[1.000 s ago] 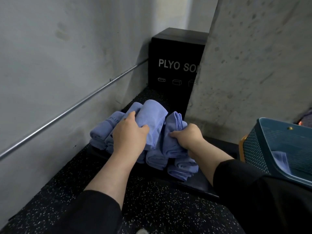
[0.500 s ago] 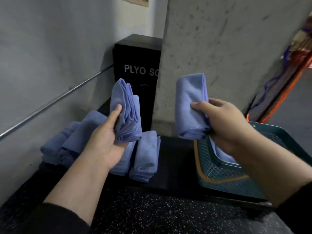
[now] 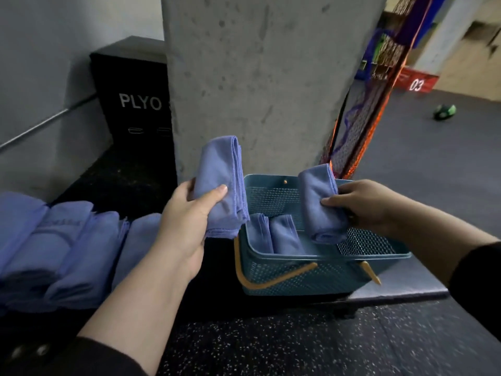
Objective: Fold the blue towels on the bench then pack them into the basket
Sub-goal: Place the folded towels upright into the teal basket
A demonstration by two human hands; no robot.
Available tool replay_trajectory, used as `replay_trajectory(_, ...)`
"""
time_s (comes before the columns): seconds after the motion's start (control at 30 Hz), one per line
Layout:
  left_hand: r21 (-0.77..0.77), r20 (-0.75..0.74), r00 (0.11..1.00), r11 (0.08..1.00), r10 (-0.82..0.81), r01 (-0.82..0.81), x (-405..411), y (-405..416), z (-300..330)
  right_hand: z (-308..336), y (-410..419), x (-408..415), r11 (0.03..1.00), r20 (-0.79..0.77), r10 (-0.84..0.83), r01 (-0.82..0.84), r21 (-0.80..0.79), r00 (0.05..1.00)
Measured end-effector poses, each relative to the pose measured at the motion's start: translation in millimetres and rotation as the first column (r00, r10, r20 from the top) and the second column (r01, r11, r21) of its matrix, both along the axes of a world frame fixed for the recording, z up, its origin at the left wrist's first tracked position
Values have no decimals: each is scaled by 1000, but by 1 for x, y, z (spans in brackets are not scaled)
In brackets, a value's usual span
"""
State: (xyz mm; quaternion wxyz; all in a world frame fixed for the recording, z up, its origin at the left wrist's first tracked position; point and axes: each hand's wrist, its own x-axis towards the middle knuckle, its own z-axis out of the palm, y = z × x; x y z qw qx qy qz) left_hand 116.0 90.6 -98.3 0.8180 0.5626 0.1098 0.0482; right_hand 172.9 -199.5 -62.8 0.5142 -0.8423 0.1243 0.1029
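- Two folded blue towels are in the air: the left hand (image 3: 184, 226) grips the left towel (image 3: 222, 185) just left of the basket (image 3: 322, 270), and the right hand (image 3: 366, 206) holds the right towel (image 3: 321, 204) over the basket's open top.
- Fingers of the left hand curl round the lower half of its towel, thumb across the front; the fingers (image 3: 329, 200) of the right hand pinch the middle of theirs from the right side.
- Both towels look light, soft and limp; they stand up only because the folded layers are squeezed together, so I judge a loose hold would let them sag open.
- Best hold seems to be across the full stack of layers near the middle, not at a single hemmed edge.
- Packed towels (image 3: 276, 234) already stand on edge at the left of the basket, with room free to the right.
- More folded towels, the towel pile (image 3: 54, 248), lie on the counter (image 3: 393, 291) at the near left, well apart from the basket.
- Cloth is not slippery or fragile; it can be pressed in snugly.
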Motion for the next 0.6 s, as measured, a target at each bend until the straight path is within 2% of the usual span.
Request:
replay_trajectory(0.1, 72, -9, 1000, 997, 1, 0, 9, -11, -5, -17, 7, 12, 995, -98, 97, -96, 13, 990)
replay_trajectory(0.2, 82, -26, 999, 996, 28, -26, 16, -12, -9, -33, 28, 22, 977, -171, 200, -183, 107, 965)
replay_trajectory(0.33, 100, -58, 998, 995, 15, -9, 20, -9, -17, -57, 64, 36, 952, -263, 298, -264, 157, 918)
replay_trajectory(0.5, 112, -68, 997, 993, 34, -26, 20, -7, -18, -86, 89, 40, 898, -410, 351, -427, -108, 842)
replay_trajectory(0.6, 107, -68, 997, 994, 31, -24, 20, -5, -17, -90, 88, 43, 886, -396, 339, -432, -171, 853)
